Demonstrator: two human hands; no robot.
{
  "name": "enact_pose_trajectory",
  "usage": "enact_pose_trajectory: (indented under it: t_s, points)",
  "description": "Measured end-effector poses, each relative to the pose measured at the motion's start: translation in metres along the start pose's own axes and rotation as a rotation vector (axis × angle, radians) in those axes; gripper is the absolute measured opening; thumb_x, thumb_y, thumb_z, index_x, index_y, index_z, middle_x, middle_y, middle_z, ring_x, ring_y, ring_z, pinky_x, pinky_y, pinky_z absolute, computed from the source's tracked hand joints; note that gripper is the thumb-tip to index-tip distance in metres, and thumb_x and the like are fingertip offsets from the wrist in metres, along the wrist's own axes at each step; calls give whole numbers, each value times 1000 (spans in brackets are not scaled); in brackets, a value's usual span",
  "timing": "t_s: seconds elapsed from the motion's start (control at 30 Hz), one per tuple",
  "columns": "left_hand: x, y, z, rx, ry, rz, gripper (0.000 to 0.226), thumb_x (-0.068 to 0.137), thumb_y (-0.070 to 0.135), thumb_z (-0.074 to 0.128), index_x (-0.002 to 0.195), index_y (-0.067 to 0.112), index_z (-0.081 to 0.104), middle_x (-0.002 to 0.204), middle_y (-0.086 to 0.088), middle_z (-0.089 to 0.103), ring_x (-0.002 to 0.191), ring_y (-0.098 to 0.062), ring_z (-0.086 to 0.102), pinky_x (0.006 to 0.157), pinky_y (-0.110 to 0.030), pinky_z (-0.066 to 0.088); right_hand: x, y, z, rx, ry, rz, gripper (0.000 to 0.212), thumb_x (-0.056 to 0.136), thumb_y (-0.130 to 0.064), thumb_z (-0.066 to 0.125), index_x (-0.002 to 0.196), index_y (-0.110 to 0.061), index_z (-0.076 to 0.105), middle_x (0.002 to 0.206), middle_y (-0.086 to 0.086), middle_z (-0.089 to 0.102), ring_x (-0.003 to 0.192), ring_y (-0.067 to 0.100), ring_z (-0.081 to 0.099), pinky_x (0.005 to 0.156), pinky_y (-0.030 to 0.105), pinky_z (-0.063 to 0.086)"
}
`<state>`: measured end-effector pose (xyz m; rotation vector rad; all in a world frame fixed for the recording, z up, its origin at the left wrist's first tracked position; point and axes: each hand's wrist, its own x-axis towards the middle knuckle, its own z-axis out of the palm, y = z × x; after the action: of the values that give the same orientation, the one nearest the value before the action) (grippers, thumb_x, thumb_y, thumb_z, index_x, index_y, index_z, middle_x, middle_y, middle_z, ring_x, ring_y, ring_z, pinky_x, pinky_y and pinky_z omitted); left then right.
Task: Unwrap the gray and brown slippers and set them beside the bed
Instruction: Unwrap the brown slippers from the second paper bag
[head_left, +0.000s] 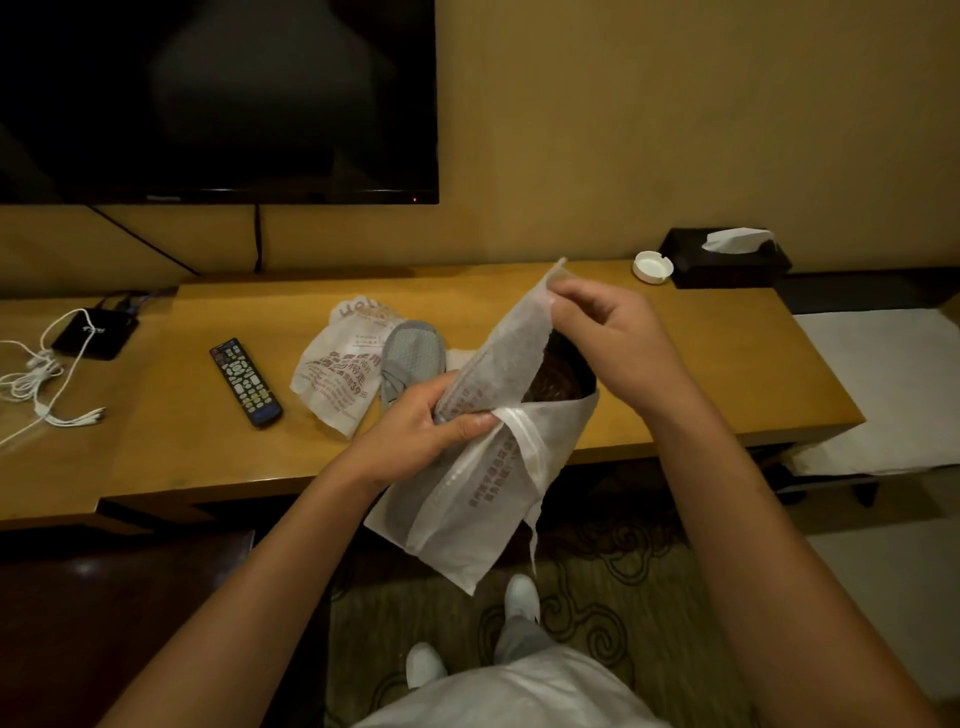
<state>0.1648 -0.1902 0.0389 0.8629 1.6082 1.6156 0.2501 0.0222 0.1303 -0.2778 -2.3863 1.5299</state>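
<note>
over the front edge of the wooden desk (208, 457) i've got the white wrapper bag (467, 499) up in both hands, tilted so its open mouth points up and away from me. the brown slippers (563, 376) are inside it, just a dark patch showing in the mouth, right under my right hand (608, 343) and above my left hand (421, 431).

left hand is wrapped around the middle of the bag from the left side, fingers curled closed on it, thumb (470, 427) laid across the front just beside the white ribbon band (524, 431). right hand is up at the top, fingertips (558, 299) pinched together on the upper flap of the wrapper, holding that edge up off the slippers. the rest of that hand is loosely curled, not touching the slippers as far as i can tell.

gray slippers (413, 358) are already out, lying on the desk just behind my left hand, partly on the other wrapper (337, 374), which is empty and crumpled with red print on it. remote (245, 382) sits to the left of that, well apart from the bag. ashtray (652, 266) and tissue box (727, 257) are at the far right back of the desk, and the tv (218, 98) is on the wall above.
</note>
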Motion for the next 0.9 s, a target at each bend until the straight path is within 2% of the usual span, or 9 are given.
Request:
enact_pose_trajectory:
  t_s: [0.17, 0.3, 0.37, 0.47, 0.57, 0.6, 0.7, 0.73, 0.9]
  points:
    - [2, 2, 4, 203, -60, 8, 23, 90, 43, 73, 111, 37, 66, 96, 10, 74, 86, -4, 72, 71, -20, 55, 4, -17, 21, -473, -117, -63, 31, 85, -56, 68, 102, -32, 77, 93, -14, 76, 87, 3, 70, 78, 38, 60]
    - [3, 0, 4, 405, -74, 59, 40, 88, 58, 69, 124, 42, 62, 117, 20, 71, 109, 2, 66, 91, -20, 53, 3, -17, 46, -721, -219, -28, 31, 75, -59, 73, 94, -34, 72, 81, -14, 66, 75, 6, 61, 60, 30, 44]
    - [1, 1, 2, 447, -79, 77, 36, 88, 58, 69, 120, 45, 62, 112, 23, 71, 105, 4, 66, 87, -14, 51, 6, -15, 46, -692, -265, 6, 35, 70, -60, 76, 91, -34, 67, 86, -14, 61, 78, 7, 59, 63, 31, 44]
    - [-2, 1, -1, 446, -91, 65, 28, 86, 55, 72, 110, 43, 65, 93, 18, 72, 86, 0, 68, 74, -19, 52, 13, -10, 32, -611, -439, 100, 50, 71, -64, 79, 107, -32, 66, 104, -12, 63, 93, 9, 63, 78, 32, 54]
    - [-4, -2, -4, 423, -83, 45, 39, 83, 57, 73, 112, 33, 67, 100, 9, 73, 92, -8, 71, 80, -31, 58, 11, 0, 22, -404, -588, 181, 36, 80, -57, 78, 106, -31, 74, 102, -8, 75, 94, 10, 70, 88, 42, 59]
    - [-5, -2, -5, 401, -73, 35, 39, 83, 58, 73, 110, 31, 67, 99, 8, 73, 90, -9, 71, 78, -34, 58, 10, 3, 20, -316, -518, 140, 29, 82, -51, 78, 104, -31, 75, 102, -7, 76, 95, 9, 71, 90, 43, 59]
    - [-9, -3, -9, 287, -25, 17, 27, 85, 53, 73, 105, 35, 67, 97, 12, 73, 89, -6, 72, 74, -22, 54, 14, 12, 4, -96, -7, 11, 30, 85, -38, 80, 112, -29, 70, 114, -10, 72, 106, 6, 68, 93, 40, 59]
    - [-10, -3, -11, 232, 3, -4, 26, 86, 51, 74, 106, 36, 68, 100, 11, 75, 92, -7, 74, 74, -20, 54, 16, 14, -4, -24, 55, -3, 30, 85, -36, 80, 112, -27, 70, 114, -8, 73, 106, 8, 69, 92, 40, 60]
    - [-7, -2, -18, 147, 61, 11, 33, 86, 48, 75, 113, 30, 70, 107, 3, 76, 97, -13, 75, 76, -23, 58, 10, 19, -6, -57, -244, 60, 24, 82, -42, 80, 103, -30, 77, 101, -10, 78, 94, 5, 73, 78, 23, 60]
